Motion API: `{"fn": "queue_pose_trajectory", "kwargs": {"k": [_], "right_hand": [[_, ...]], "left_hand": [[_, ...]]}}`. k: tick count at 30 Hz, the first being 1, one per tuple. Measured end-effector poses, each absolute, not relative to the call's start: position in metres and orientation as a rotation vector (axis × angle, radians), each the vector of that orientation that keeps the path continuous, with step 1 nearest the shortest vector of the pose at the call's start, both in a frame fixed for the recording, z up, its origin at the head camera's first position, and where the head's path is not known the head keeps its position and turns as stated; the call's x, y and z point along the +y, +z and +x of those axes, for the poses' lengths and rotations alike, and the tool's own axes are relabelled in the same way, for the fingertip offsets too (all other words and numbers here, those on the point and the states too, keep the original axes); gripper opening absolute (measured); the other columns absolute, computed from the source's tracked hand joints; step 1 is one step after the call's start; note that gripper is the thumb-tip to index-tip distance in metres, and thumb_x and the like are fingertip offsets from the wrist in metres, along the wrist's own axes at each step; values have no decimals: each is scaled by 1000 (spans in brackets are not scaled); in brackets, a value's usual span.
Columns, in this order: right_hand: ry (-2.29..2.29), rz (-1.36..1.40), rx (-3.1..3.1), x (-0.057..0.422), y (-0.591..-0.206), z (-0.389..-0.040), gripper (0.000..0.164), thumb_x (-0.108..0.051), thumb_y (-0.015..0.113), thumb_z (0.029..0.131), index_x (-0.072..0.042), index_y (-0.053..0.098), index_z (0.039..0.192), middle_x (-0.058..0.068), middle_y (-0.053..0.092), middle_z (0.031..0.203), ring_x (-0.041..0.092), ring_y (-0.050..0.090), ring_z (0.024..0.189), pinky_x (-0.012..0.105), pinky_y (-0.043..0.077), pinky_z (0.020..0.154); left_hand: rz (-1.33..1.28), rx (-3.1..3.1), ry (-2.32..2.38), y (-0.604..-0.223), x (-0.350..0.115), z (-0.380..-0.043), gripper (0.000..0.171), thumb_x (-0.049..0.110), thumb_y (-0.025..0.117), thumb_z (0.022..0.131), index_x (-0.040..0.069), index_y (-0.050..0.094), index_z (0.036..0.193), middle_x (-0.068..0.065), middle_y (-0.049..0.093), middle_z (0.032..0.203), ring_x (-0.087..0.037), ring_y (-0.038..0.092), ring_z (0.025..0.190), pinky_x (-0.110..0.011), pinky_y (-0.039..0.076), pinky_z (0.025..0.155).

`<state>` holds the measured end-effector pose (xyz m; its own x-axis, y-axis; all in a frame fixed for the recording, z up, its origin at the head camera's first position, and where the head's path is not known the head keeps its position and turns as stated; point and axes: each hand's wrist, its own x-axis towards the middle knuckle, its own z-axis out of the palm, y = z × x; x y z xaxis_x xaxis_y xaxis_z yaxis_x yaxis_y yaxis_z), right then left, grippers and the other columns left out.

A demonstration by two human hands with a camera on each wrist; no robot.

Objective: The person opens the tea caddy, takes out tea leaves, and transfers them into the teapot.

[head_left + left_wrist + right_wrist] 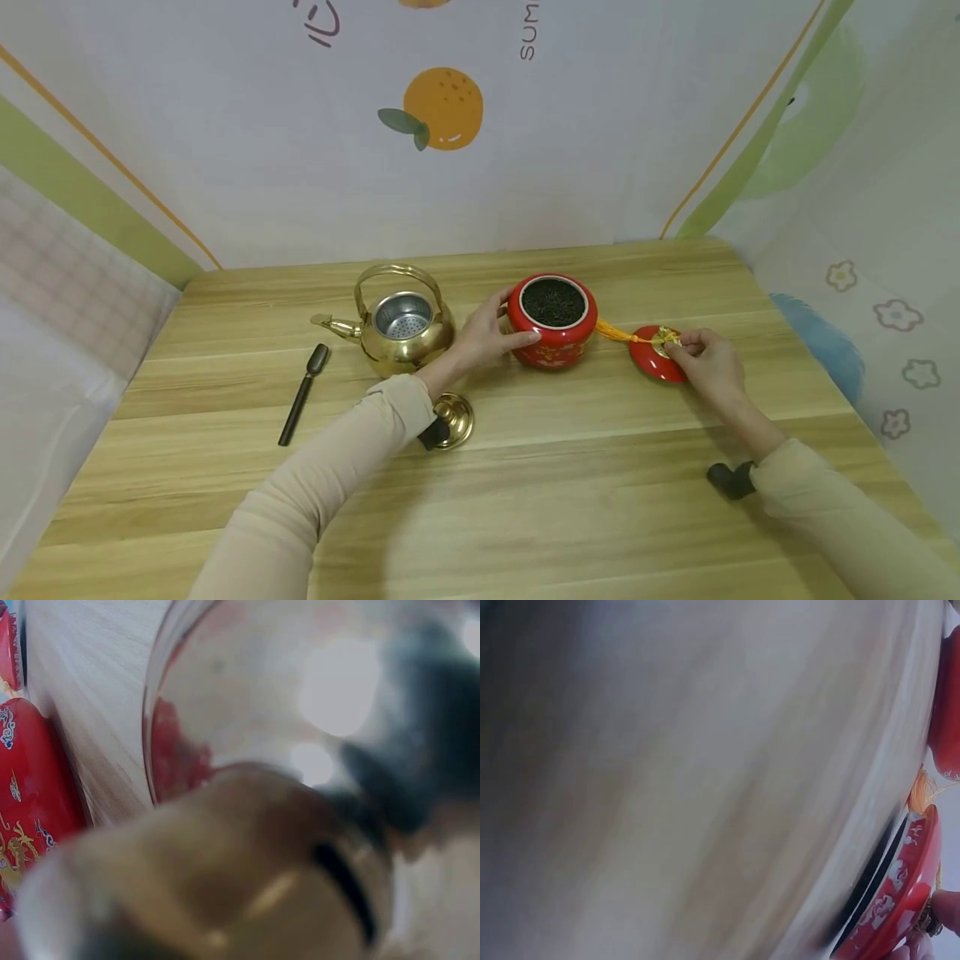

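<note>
A red jar (553,354) with gold and white decoration stands uncovered, filled with dark loose tea leaves (555,304). My left hand (482,335) holds it at its left side, thumb at the front and fingers toward the back. To the right, my right hand (712,367) pinches the gold knob (664,340) of the jar's red lid (654,367). In the right wrist view, the lid (907,900) sits low over the wood, its underside edge dark. A yellow tassel (617,332) stretches from the knob toward the jar.
A gold teapot (397,350) with its strainer (403,315) exposed stands left of the jar. Its gold lid (454,421) lies below my left wrist, large and blurred in the left wrist view. A black tea scoop (303,396) lies farther left on the wooden table (525,517).
</note>
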<state>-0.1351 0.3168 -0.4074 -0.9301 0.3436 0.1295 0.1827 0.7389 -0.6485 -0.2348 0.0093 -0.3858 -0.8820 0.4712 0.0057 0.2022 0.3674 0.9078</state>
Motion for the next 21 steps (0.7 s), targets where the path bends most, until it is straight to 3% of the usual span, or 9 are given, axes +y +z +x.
{"fn": "queue_pose_trajectory", "kwargs": {"k": [17, 21], "right_hand": [[978, -395, -2765, 318, -401, -134, 28, -19, 65, 88, 8, 60, 95, 15, 60, 80, 10, 47, 67, 17, 37, 53], [1006, -398, -2797, 318, -400, -133, 33, -22, 64, 89, 8, 58, 102, 15, 59, 83, 12, 48, 69, 17, 38, 54]], "left_hand": [[645, 2388, 1523, -382, 10, -236, 80, 18, 78, 77, 11, 35, 144, -6, 44, 143, -25, 43, 131, -38, 31, 112], [629, 2401, 1502, -385, 9, -234, 81, 19, 78, 78, 9, 34, 144, -8, 43, 144, -27, 42, 132, -39, 31, 112]]}}
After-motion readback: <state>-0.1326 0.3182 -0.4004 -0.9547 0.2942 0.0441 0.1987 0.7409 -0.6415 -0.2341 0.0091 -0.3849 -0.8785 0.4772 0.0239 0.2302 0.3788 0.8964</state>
